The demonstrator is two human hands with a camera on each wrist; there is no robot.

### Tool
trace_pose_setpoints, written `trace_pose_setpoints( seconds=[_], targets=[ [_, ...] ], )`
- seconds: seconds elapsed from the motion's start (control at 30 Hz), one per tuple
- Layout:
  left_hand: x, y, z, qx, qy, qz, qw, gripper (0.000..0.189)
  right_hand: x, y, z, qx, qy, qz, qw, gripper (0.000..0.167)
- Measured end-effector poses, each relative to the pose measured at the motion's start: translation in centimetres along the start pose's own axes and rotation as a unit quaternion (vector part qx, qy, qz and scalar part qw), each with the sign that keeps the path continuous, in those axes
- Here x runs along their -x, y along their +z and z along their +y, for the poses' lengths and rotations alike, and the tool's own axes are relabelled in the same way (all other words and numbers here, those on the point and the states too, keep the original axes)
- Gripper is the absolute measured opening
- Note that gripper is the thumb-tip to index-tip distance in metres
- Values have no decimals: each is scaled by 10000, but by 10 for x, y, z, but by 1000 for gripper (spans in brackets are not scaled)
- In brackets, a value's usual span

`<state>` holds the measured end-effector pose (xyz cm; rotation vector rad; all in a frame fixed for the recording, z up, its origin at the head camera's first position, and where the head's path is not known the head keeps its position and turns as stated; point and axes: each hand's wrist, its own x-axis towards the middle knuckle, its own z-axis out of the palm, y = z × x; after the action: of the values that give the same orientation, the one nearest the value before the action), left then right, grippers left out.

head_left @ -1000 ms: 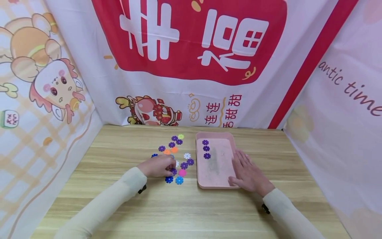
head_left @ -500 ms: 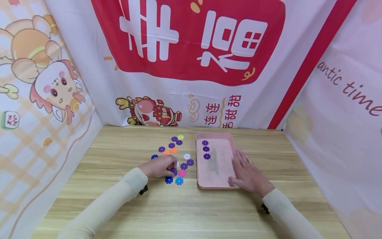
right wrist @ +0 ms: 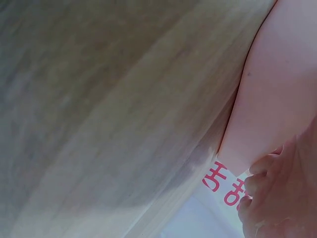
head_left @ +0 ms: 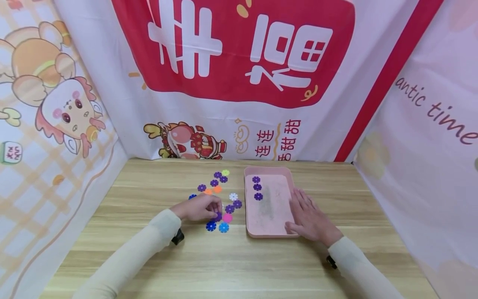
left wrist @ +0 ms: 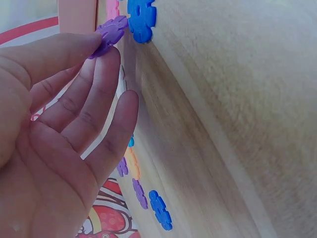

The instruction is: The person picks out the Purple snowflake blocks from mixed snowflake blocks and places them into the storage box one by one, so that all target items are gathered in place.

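In the head view my left hand (head_left: 199, 207) is low over the left group of flower-shaped plastic discs. The left wrist view shows its thumb and a fingertip pinching a purple flower disc (left wrist: 110, 35), tilted up off the table. A blue flower disc (left wrist: 142, 20) lies just beyond it. My right hand (head_left: 313, 218) rests with straight fingers along the right rim of the pink tray (head_left: 272, 230). Inside the tray, three purple flower discs (head_left: 257, 187) form a column near the left wall. Some discs are hidden under my left hand.
Around the left hand lie several other discs: a pink disc (head_left: 227, 218), a light blue disc (head_left: 223, 227), a white disc (head_left: 233, 196), an orange disc (head_left: 217, 189) and a yellow-green disc (head_left: 225, 172). Printed cloth (head_left: 239, 93) hangs behind the wooden table (head_left: 231, 265).
My left hand has lifted slightly, with a purple disc at its fingertips. The right hand and the tray keep their places.
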<state>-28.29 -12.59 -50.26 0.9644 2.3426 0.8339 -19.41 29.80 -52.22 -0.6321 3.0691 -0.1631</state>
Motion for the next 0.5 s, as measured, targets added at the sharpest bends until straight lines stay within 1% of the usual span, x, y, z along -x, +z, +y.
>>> trace_pose_setpoints(
  seconds=[0.17, 0.3, 0.5],
  targets=[
    [2, -3, 2, 40, 49, -7, 10000, 12, 0, -1, 1, 11, -17, -42, 10000, 104],
    [2, -5, 6, 13, 34, -14, 10000, 13, 0, -3, 0, 54, -61, -59, 9999, 103],
    [2, -8, 12, -47, 88, -11, 9999, 11, 2, -4, -4, -39, -53, -101, 9999, 100]
  ],
)
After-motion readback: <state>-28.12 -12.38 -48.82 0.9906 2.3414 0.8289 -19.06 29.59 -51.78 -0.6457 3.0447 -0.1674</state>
